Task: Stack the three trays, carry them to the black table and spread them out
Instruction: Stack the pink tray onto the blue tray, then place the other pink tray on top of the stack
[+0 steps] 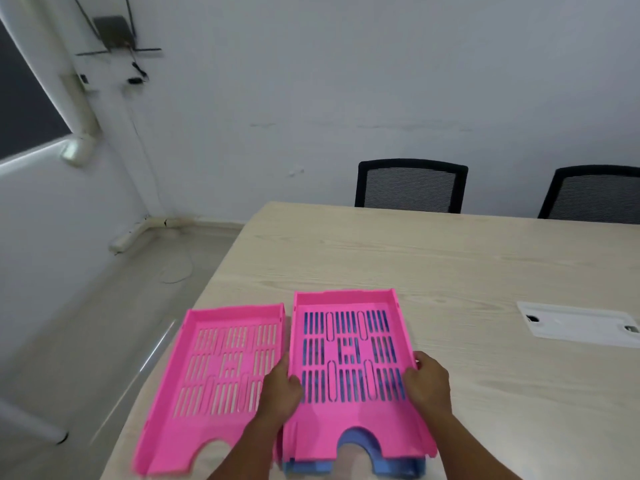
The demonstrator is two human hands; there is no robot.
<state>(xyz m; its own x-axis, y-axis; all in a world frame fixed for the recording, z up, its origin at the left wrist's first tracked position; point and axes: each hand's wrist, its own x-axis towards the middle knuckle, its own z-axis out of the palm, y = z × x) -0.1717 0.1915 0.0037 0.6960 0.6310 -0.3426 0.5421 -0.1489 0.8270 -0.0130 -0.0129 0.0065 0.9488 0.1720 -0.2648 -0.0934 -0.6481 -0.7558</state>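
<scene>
Head view: nearest, both hands grip a pink tray [353, 355] nested on a blue tray [381, 471], left hand [282, 388] clamped on its left wall, right hand [429, 384] on its right wall, a second pink tray [214, 382] just beside on the wooden table [433, 258], two chairs [410, 185] beyond.

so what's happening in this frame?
A person is stacking paper trays on a light wooden table. Both hands hold one pink tray by its sides, left hand on the left wall and right hand on the right wall. It sits on top of a blue tray, whose front edge shows underneath. A second pink tray lies alone just to the left, not yet stacked. No black table is in view.
</scene>
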